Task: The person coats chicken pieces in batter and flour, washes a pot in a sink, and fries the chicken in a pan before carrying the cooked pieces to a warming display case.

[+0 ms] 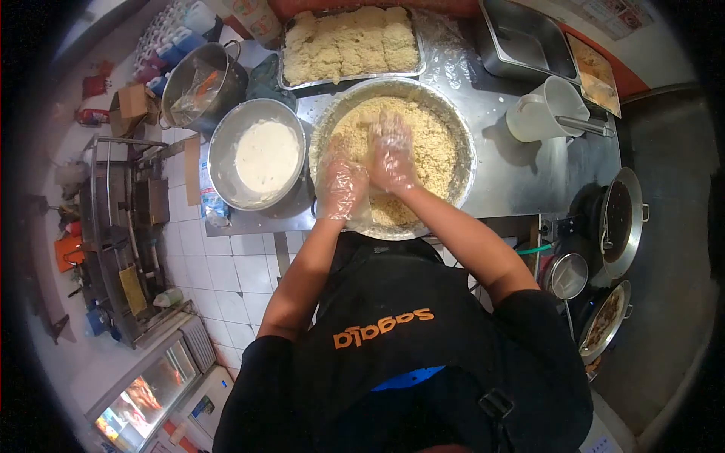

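Crumb mix (442, 143) fills the big pan (470, 162), pan being my landmark, on the steel worktop (491, 192). Both my hands are in it, clear plastic gloves on. Right hand (393, 158): over the middle of the crumbs, palm down, fingers extended, nothing visibly clamped. Grip reads as apart. Left hand (345, 187): just inside the pan's left side, beside the right. Its fingers are blurred under the plastic, so can't tell if that grip is apart or closed on something. Anything under either palm is hidden.

Around the pan: bowl (225, 162) of white batter (266, 156) just left of it. Tray (421, 64) just beyond its far rim, carrying crumb-covered slabs (317, 45) set in rows. Pitcher (529, 119) to the right of the pan, tongs-like utensil (581, 124) against it. Steel container (521, 53) beyond the pan, to the right.

Step in hand, my read: working the crumbs by hand. Next move calls for low palms, light even pressure, and staying inside the rim so nothing spills.
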Tool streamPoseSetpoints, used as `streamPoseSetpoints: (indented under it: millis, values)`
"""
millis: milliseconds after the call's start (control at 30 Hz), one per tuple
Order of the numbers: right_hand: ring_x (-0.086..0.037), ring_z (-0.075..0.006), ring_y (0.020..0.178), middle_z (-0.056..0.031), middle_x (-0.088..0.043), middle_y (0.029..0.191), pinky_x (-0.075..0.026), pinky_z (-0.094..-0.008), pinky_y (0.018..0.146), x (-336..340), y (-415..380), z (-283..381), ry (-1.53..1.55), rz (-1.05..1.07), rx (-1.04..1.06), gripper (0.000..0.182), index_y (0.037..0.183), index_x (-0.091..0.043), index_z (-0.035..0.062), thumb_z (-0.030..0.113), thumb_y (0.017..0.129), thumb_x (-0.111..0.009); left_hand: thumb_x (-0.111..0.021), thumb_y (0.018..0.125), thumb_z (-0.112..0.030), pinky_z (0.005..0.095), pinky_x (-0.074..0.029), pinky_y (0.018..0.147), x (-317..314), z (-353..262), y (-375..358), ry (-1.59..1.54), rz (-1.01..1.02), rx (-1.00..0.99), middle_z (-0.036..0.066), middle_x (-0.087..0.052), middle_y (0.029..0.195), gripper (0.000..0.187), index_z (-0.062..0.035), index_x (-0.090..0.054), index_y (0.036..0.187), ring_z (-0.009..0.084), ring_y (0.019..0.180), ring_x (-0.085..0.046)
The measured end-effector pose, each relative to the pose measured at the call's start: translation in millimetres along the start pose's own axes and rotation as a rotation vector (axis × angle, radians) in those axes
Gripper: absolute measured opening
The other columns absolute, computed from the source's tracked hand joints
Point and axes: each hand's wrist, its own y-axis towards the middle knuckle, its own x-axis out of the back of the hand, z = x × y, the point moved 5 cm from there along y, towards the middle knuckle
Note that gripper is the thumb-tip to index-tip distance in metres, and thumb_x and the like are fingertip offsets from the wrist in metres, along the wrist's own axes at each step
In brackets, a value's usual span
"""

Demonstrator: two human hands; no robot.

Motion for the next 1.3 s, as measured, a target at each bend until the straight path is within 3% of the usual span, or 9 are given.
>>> streamPoseSetpoints:
  millis: [500,633,733,833,1000,1067,1133,1200,1300]
  values:
    - [-0.020,-0.0335,0.137,-0.0184,-0.024,0.147,-0.007,-0.0487,0.113,-18.5,10.8,-7.9,0.156,0.074,0.064,0.063,0.141,-0.031,0.0086,0.044,0.090,-0.036,-0.055,0.078,-0.014,0.0417,-0.036,0.100,21.7,-7.6,-2.7,-0.025,0.060,0.111,0.025,-0.045,0.130,0.062,-0.0047,-0.037,0.136,0.0384,0.118,-0.045]
    - [-0.029,-0.0328,0.134,-0.0221,-0.034,0.142,-0.006,-0.0476,0.113,8.6,15.1,-13.5,0.199,-0.221,0.033,0.063,0.138,-0.035,0.0054,0.046,0.090,-0.034,-0.055,0.079,-0.013,0.0407,-0.034,0.103,17.4,1.2,1.3,-0.206,0.076,0.181,0.024,-0.043,0.133,0.062,-0.0033,-0.035,0.137,0.0378,0.121,-0.043]
    - [-0.045,-0.0342,0.122,-0.0227,-0.046,0.132,-0.016,-0.0491,0.111,-28.3,17.4,-29.9,0.265,0.174,-0.111,0.063,0.135,-0.040,0.0043,0.048,0.090,-0.034,-0.055,0.079,-0.010,0.0399,-0.033,0.103,15.4,6.0,-10.5,-0.073,-0.044,-0.028,0.024,-0.045,0.131,0.061,-0.0021,-0.036,0.136,0.0368,0.121,-0.044]
    - [-0.062,-0.0294,0.092,-0.0126,-0.064,0.105,-0.049,-0.0480,0.075,-108.3,15.2,-41.9,0.229,-0.417,0.073,0.051,0.123,-0.050,0.0044,0.042,0.090,-0.042,-0.059,0.076,-0.010,0.0411,-0.038,0.097,26.0,2.0,-5.0,-0.128,0.015,0.074,0.023,-0.049,0.125,0.061,-0.0023,-0.039,0.133,0.0359,0.114,-0.048]
    - [-0.062,-0.0285,0.091,-0.0092,-0.065,0.098,-0.049,-0.0457,0.075,-45.5,3.2,-20.4,-0.037,-0.216,0.166,0.042,0.117,-0.055,0.0089,0.038,0.092,-0.041,-0.060,0.074,-0.012,0.0399,-0.044,0.089,38.2,3.3,-13.4,-0.151,0.020,0.092,0.021,-0.053,0.121,0.061,-0.0052,-0.041,0.132,0.0358,0.105,-0.054]
    - [-0.055,-0.0318,0.105,-0.0187,-0.058,0.112,-0.035,-0.0488,0.099,-24.8,13.7,-24.5,0.079,0.127,-0.001,0.049,0.126,-0.047,0.0071,0.040,0.092,-0.036,-0.059,0.075,-0.012,0.0410,-0.046,0.086,42.3,6.6,-5.2,-0.168,-0.157,-0.062,0.021,-0.056,0.115,0.060,-0.0082,-0.042,0.133,0.0361,0.100,-0.056]
    - [-0.056,-0.0334,0.105,-0.0176,-0.056,0.118,-0.038,-0.0471,0.097,-3.3,14.0,-22.5,0.055,-0.073,0.124,0.049,0.128,-0.045,0.0075,0.040,0.093,-0.035,-0.058,0.078,-0.006,0.0384,-0.036,0.100,51.5,-1.3,-6.9,-0.238,0.019,0.195,0.023,-0.049,0.125,0.057,-0.0006,-0.040,0.131,0.0355,0.117,-0.047]
    - [-0.051,-0.0319,0.114,-0.0159,-0.050,0.129,-0.032,-0.0458,0.103,-1.2,20.5,-31.6,0.203,0.280,0.065,0.051,0.129,-0.044,0.0072,0.042,0.094,-0.033,-0.057,0.078,-0.006,0.0388,-0.037,0.099,52.9,3.1,-9.3,-0.294,0.032,0.273,0.023,-0.049,0.125,0.057,-0.0015,-0.040,0.132,0.0361,0.116,-0.047]
    - [-0.047,-0.0312,0.119,-0.0135,-0.049,0.130,-0.022,-0.0457,0.110,-35.8,23.3,-27.2,0.008,-0.088,0.198,0.056,0.133,-0.040,0.0114,0.047,0.091,-0.033,-0.058,0.076,-0.016,0.0463,-0.046,0.083,51.9,5.4,-10.2,-0.161,-0.095,0.140,0.022,-0.057,0.107,0.059,-0.0128,-0.042,0.133,0.0375,0.098,-0.055]
